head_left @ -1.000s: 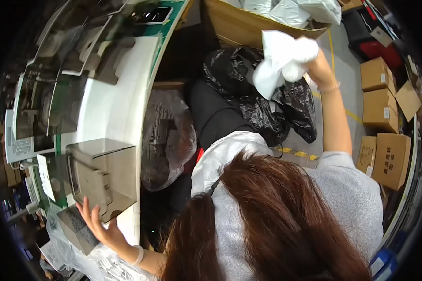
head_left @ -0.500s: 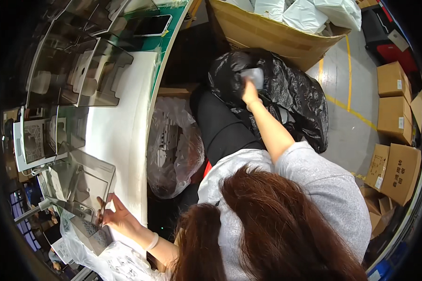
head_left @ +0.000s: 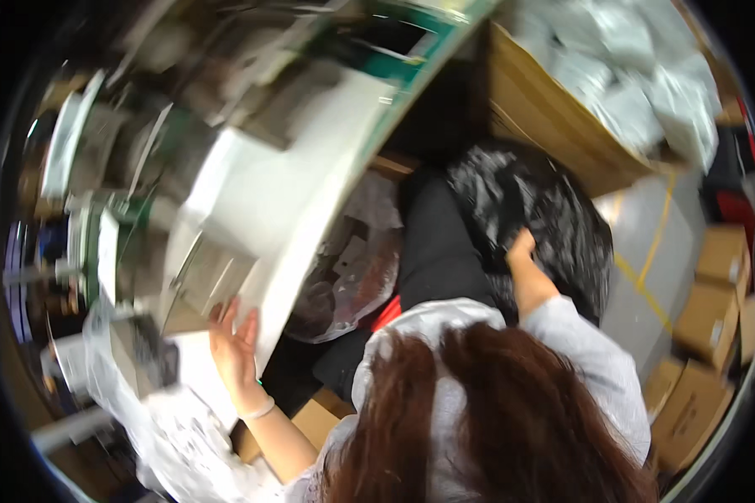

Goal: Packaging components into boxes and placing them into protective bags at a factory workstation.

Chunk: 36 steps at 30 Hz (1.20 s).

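My left hand (head_left: 235, 345) is at the near left part of the white work surface, its fingers stretched out and spread. At its fingertips stands a smoky clear plastic housing (head_left: 214, 281); blur hides whether they touch it. My right hand (head_left: 523, 245) reaches to a black plastic bag (head_left: 562, 201) beside my legs. The fingers of that hand are mostly hidden against the dark film, so I cannot see whether it grips anything. More smoky plastic housings (head_left: 268, 105), smeared by motion, stand at the far end of the white surface (head_left: 285, 159).
A large cardboard box (head_left: 562, 126) full of white wrapped packages (head_left: 625, 75) stands at the far right. Under the table edge lies a clear bag of parts (head_left: 352, 268). Crumpled clear plastic (head_left: 184, 436) lies at the near left. Brown cartons (head_left: 700, 323) are stacked along the right.
The whole view has turned. My left hand has come off the plastic housing, which now rests on the white surface. The pale object in my right hand is out of sight; that hand has drawn nearer.
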Tool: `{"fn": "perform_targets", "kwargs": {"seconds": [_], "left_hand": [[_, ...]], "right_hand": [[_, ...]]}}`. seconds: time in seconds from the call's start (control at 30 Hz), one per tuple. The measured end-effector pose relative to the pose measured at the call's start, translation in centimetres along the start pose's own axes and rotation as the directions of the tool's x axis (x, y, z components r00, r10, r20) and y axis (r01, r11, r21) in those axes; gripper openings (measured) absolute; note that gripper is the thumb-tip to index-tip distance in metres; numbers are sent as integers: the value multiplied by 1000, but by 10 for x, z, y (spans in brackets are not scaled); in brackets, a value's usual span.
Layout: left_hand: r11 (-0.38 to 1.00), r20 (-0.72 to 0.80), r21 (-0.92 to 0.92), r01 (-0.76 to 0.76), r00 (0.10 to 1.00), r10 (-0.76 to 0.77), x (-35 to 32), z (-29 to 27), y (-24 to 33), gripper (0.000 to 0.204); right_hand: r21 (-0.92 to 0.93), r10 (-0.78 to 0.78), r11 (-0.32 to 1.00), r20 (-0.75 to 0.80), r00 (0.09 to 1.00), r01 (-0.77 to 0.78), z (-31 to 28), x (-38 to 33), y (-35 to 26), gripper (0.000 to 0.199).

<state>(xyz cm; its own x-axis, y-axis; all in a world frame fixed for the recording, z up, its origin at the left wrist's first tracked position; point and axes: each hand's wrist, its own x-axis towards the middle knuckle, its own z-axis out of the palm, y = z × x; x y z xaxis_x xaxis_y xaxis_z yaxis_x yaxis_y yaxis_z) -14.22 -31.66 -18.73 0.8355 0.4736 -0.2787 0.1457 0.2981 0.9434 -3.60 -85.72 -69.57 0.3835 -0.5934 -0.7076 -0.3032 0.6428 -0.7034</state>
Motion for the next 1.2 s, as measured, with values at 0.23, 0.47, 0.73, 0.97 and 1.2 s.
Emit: {"fn": "perform_targets", "kwargs": {"seconds": [0.23,0.47,0.73,0.97,1.2], "left_hand": [[616,-214,772,-160,846,488,-67,0,1,72],[153,-63,951,-267,316,947,-8,-63,61,36],[352,-267,920,170,931,247,79,-184,86,22],[156,-161,979,131,966,204,111,-206,91,20],[152,-243,967,203,916,321,126,-195,84,12]], "right_hand": [[-308,195,951,513,836,-33,53,-46,-92,35],[-473,202,-540,730,653,696,-15,-40,-144,31],[-428,296,-456,754,586,780,35,-92,-241,21],[202,179,-327,973,-149,923,164,-341,-318,37],[489,14,330,853,-522,807,241,-480,-222,92]]}}
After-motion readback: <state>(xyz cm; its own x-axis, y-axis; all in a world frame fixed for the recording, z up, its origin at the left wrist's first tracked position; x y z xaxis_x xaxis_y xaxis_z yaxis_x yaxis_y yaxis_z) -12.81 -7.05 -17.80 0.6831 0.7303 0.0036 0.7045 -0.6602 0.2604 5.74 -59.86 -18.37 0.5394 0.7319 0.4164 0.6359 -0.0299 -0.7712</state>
